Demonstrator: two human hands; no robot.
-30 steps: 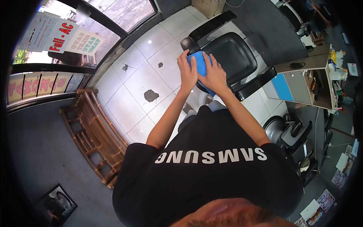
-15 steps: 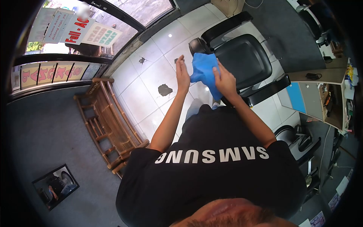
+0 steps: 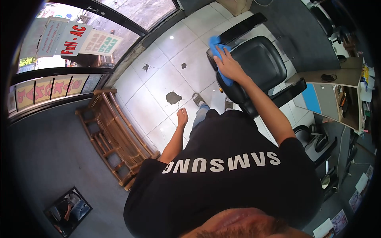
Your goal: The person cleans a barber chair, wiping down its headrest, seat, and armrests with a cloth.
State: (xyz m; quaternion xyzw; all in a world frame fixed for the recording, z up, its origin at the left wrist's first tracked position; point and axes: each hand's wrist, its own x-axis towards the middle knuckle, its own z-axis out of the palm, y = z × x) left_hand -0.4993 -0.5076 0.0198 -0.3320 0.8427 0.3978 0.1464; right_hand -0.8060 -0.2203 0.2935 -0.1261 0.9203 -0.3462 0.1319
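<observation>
My right hand (image 3: pixel 231 69) is spread over a blue cloth (image 3: pixel 216 49), holding it against the backrest (image 3: pixel 234 92) of the black chair (image 3: pixel 260 59) in front of me, to the right. The cloth bunches beyond my fingertips, near the end of the far armrest (image 3: pixel 244 28), and a strip of it hangs below my palm; how tightly my fingers grip it, I can't quite make out from above. My left hand (image 3: pixel 182 117) holds nothing, its fingers loosely curled, out to the left above the white tile floor (image 3: pixel 158 85). Just beyond that hand is a dark broken patch (image 3: pixel 173 97) in the tiles, with my sandal (image 3: pixel 197 98) to its right. A bamboo bench (image 3: pixel 115 139) stands at the left, and a cabinet (image 3: pixel 329 99) at the right, past the chair.
</observation>
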